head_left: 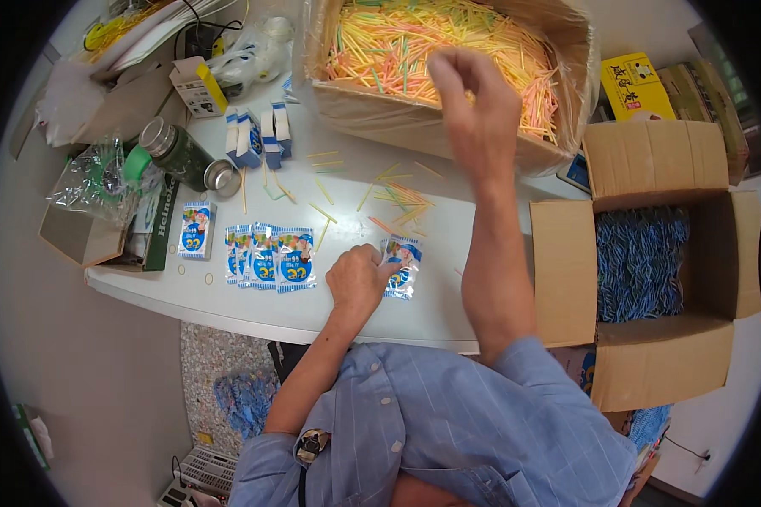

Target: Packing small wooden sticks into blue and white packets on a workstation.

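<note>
My left hand (pixel 359 277) is closed, its fingers curled and its thumb on the left edge of a small blue-and-white packet (pixel 404 269) lying on the table. Over the large box (pixel 397 106) at the back, my right hand (pixel 480 110) is raised with bent fingers, slightly blurred. Its fingertips are hard to see, so what they hold cannot be made out. Thin yellow, pink and green sticks (pixel 380 42) fill that plastic-lined box. Several loose sticks (pixel 406 198) lie between it and the left hand. Left of that hand, several similar packets (pixel 271 258) overlap in a row.
A stack of packets (pixel 196 230) stands farther left, near rubber bands (pixel 210 278). Small blue-and-white boxes (pixel 243 139), a dark flask (pixel 177 152) and its metal cup (pixel 221 177) stand behind. On the right, an open carton (pixel 562 270) holds many blue-striped packets (pixel 643 266).
</note>
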{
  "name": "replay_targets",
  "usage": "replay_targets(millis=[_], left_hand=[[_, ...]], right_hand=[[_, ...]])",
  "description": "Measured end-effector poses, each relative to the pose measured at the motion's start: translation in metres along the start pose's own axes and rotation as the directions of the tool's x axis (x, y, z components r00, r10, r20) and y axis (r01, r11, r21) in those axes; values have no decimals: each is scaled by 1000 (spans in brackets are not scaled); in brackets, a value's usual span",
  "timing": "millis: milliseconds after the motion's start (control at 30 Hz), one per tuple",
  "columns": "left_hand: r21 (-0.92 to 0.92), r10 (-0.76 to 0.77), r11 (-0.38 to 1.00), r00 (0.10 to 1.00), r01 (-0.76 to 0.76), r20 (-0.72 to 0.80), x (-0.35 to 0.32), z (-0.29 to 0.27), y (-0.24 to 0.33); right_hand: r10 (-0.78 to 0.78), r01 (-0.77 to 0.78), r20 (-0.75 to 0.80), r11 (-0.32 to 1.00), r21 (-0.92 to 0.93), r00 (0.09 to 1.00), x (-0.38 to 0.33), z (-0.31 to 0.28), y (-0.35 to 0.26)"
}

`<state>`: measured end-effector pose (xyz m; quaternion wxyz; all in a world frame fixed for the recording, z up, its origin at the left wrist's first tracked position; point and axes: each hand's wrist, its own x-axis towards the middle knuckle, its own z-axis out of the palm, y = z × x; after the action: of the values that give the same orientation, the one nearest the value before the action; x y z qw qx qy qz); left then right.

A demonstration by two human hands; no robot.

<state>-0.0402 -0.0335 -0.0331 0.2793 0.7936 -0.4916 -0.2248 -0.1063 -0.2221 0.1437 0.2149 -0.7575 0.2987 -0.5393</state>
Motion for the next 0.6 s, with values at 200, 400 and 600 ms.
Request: replay_targets(millis=[200, 400, 600], left_hand=[[-119, -9, 993, 999, 3, -52, -4, -1, 2], [-113, 110, 986, 985, -126, -136, -9, 3, -16], [27, 307, 951, 937, -307, -165, -11, 1, -11]], right_hand=[[-281, 356, 379, 923, -143, 882, 125, 50, 83], [-214, 576, 683, 735, -358, 698, 157, 93, 68], [122, 666, 776, 443, -601, 619, 174, 122, 101]])
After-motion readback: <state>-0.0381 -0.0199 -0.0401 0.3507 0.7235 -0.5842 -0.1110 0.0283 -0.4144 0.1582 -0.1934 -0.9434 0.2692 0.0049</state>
